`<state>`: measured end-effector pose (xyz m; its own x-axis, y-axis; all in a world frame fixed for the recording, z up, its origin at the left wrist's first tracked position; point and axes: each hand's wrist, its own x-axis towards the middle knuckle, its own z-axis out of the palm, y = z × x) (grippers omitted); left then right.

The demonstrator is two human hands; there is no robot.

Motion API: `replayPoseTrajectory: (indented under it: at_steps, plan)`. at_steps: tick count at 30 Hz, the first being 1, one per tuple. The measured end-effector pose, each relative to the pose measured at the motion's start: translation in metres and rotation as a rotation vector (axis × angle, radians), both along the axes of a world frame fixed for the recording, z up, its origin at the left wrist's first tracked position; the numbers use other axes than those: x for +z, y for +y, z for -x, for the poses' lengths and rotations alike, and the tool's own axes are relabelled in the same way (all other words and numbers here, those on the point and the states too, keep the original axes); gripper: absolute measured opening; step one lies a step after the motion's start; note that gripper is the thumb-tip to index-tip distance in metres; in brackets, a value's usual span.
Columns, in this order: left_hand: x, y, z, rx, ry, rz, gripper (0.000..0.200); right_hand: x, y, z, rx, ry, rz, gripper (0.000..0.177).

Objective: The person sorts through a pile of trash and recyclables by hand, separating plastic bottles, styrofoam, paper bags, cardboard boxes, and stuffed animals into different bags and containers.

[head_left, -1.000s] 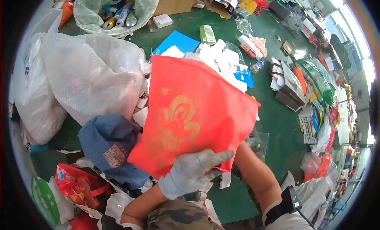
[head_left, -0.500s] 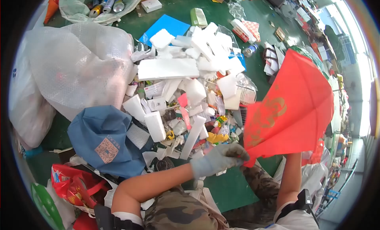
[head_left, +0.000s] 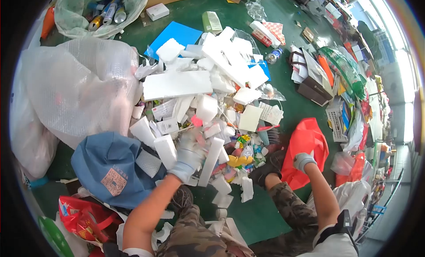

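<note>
A red bag was held low beside the right shin, to the right of the heap, its fabric bunched in the curled, gloved fingers of the right hand. By its folds it was judged light, soft and limp, not easily broken but apt to sag or slide; a firm hold would best be taken on a gathered fold or edge. A dark shoe was placed just left of it. The left hand, also gloved, was lowered among the white foam pieces, beside an upright foam strip; it was blurred, so whether anything was gripped there could not be told. Farther left, a blue bag was slumped, with bubble wrap bulging behind it. Drink cans were gathered in a pale sack beyond.
</note>
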<state>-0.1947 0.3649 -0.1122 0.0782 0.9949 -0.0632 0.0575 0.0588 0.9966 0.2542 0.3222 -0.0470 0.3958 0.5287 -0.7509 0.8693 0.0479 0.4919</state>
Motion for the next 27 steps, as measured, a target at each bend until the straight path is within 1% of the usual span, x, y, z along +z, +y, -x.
replayPoseTrajectory:
  at_steps: [1, 2, 3, 4, 5, 6, 7, 8, 9, 10, 11, 13, 15, 16, 18, 19, 21, 22, 23, 24, 25, 26, 27]
  plan:
    - [-0.004, 0.014, 0.022, 0.059, 0.054, 0.062, 0.054, 0.021, 0.013, 0.027, 0.007, 0.105, -0.044, 0.035]
    - [-0.009, 0.023, 0.042, 0.118, 0.433, -0.096, 0.065, 0.044, 0.029, 0.058, 0.014, 0.209, -0.087, 0.031]
    - [-0.014, 0.032, 0.063, 0.23, 0.828, -0.219, 0.077, 0.068, 0.049, 0.096, 0.132, 0.389, -0.248, 0.027]
    - [-0.011, 0.032, 0.065, 0.27, 0.838, -0.128, 0.083, 0.08, 0.071, 0.128, 0.181, 0.621, -0.417, 0.024]
    - [-0.008, 0.031, 0.067, 0.308, 0.847, -0.037, 0.089, 0.079, 0.094, 0.155, 0.187, 0.669, -0.509, 0.03]
    - [-0.005, 0.022, 0.065, 0.347, 0.912, 0.0, 0.094, 0.066, 0.113, 0.175, 0.37, 0.853, -0.701, 0.045]
    - [-0.014, 0.01, 0.062, 0.308, 0.975, 0.078, 0.098, 0.065, 0.137, 0.208, 0.306, 0.907, -0.61, 0.062]
    - [-0.03, -0.004, 0.058, 0.272, 1.038, 0.16, 0.102, 0.048, 0.159, 0.235, 0.363, 0.994, -0.627, 0.073]
    - [-0.042, -0.02, 0.057, 0.235, 1.031, 0.19, 0.104, 0.032, 0.179, 0.268, 0.363, 0.994, -0.561, 0.084]
    - [-0.04, -0.031, 0.051, 0.209, 1.065, 0.252, 0.101, 0.01, 0.196, 0.296, 0.401, 1.047, -0.527, 0.094]
    - [-0.046, -0.04, 0.053, 0.224, 1.032, 0.239, 0.099, -0.023, 0.209, 0.325, 0.582, 0.96, -0.595, 0.098]
    - [-0.052, -0.051, 0.054, 0.259, 0.953, 0.226, 0.097, -0.04, 0.225, 0.372, 0.675, 0.682, -0.451, 0.1]
    - [-0.058, -0.056, 0.056, 0.309, 0.865, 0.195, 0.096, -0.1, 0.23, 0.388, 0.665, 0.631, -0.568, 0.078]
    - [-0.061, -0.058, 0.059, 0.307, 0.863, 0.185, 0.096, -0.1, 0.233, 0.387, 0.662, 0.626, -0.577, 0.078]
    - [-0.065, -0.062, 0.067, 0.237, 0.909, 0.132, 0.096, -0.1, 0.236, 0.386, 0.569, 0.807, -0.552, 0.062]
    - [-0.069, -0.065, 0.07, 0.23, 0.876, 0.064, 0.095, -0.094, 0.227, 0.377, 0.661, 0.916, -0.817, 0.047]
    - [-0.073, -0.067, 0.072, 0.222, 0.865, 0.057, 0.095, -0.041, 0.219, 0.358, 0.541, 1.127, -0.911, 0.046]
    - [-0.074, -0.069, 0.073, 0.212, 0.858, 0.057, 0.094, -0.019, 0.219, 0.344, 0.576, 1.079, -1.033, 0.043]
    - [-0.075, -0.07, 0.074, 0.21, 0.853, 0.061, 0.094, -0.018, 0.224, 0.332, 0.599, 1.122, -1.35, 0.041]
    - [-0.074, -0.069, 0.074, 0.212, 0.86, 0.041, 0.093, 0.017, 0.232, 0.314, 0.484, 1.338, -1.471, 0.041]
    - [-0.073, -0.07, 0.074, 0.212, 0.867, 0.021, 0.093, 0.04, 0.242, 0.3, 0.492, 1.177, -1.602, 0.043]
    - [-0.074, -0.073, 0.073, 0.205, 0.861, 0.028, 0.093, 0.052, 0.256, 0.285, 0.588, 0.914, -1.704, 0.04]
    - [-0.075, -0.074, 0.072, 0.224, 0.835, 0.073, 0.092, 0.051, 0.279, 0.27, 0.563, 0.841, -1.696, 0.039]
